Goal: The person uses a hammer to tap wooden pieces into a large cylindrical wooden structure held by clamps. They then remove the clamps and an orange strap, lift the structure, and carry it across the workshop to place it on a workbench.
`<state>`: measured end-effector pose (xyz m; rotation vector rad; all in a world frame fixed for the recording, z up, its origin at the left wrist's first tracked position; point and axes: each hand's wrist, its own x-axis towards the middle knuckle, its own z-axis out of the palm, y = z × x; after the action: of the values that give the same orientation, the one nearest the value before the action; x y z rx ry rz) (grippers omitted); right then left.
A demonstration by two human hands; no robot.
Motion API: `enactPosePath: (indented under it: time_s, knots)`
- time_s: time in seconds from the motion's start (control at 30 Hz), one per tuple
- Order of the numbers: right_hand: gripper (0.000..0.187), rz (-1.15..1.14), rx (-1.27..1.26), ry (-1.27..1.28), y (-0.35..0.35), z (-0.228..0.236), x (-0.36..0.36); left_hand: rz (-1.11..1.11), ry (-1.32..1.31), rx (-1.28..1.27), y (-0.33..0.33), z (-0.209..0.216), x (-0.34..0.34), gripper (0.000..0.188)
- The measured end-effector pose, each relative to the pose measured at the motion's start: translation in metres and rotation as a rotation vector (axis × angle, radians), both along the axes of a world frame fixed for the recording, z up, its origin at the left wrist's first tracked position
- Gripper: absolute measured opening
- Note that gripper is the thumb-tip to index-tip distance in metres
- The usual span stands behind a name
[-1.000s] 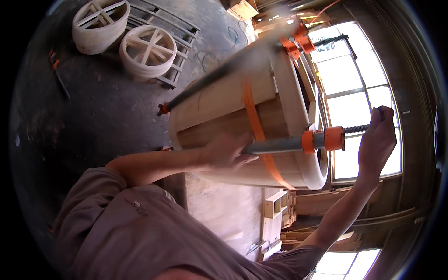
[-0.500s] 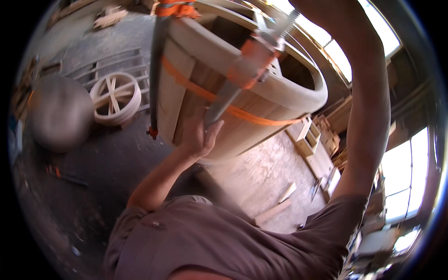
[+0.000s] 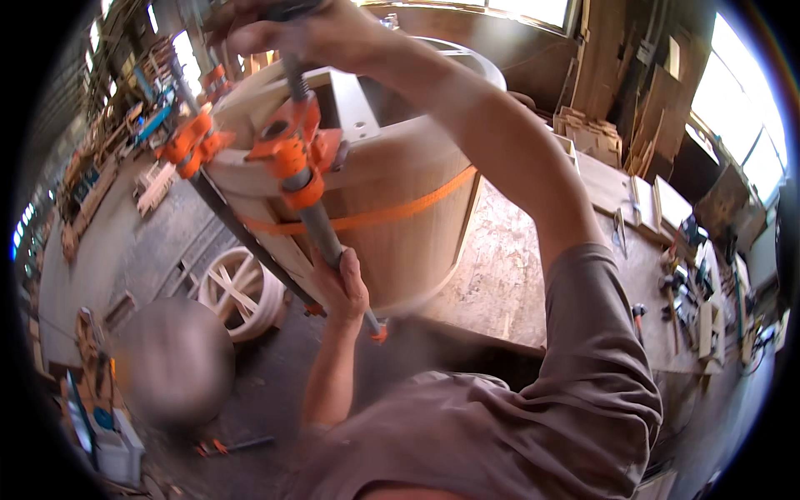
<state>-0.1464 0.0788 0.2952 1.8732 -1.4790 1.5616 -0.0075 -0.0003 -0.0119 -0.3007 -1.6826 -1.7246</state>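
My left hand (image 3: 343,285) is wrapped round the grey pipe of a pipe clamp (image 3: 287,142), below its orange head. At the top, my right hand (image 3: 321,33) is closed on the clamp's dark handle above the threaded screw, partly blurred and cut by the frame edge. The clamp slants along the near side of a large pale wooden drum (image 3: 400,233), its orange head at the rim. Whether it presses on the wood I cannot tell. An orange strap (image 3: 400,206) circles the drum. A second pipe clamp (image 3: 196,146) stands on the drum's left side.
The drum stands on a pale worktop (image 3: 500,283). Hand tools (image 3: 683,287) and wooden boards (image 3: 612,187) lie to the right. On the left floor are a spoked wooden wheel (image 3: 242,292), a blurred round grey shape (image 3: 175,362) and another clamp (image 3: 237,446).
The view has turned. The held clamp has swung from a slant across the drum to a steeper line beside the second clamp. My right hand has come into view on its handle.
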Motion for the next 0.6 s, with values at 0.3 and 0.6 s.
enactPosePath:
  time_s: [0.3,0.6]
  knots:
    - [0.014,-0.842,0.103,0.3,-0.019,0.012,0.035,-0.019,0.124,0.033,-0.001,0.007,-0.002,0.025]
    - [0.029,-0.598,-0.115,0.52,0.003,0.009,0.02,-0.105,0.151,-0.032,-0.007,0.01,-0.005,0.024]
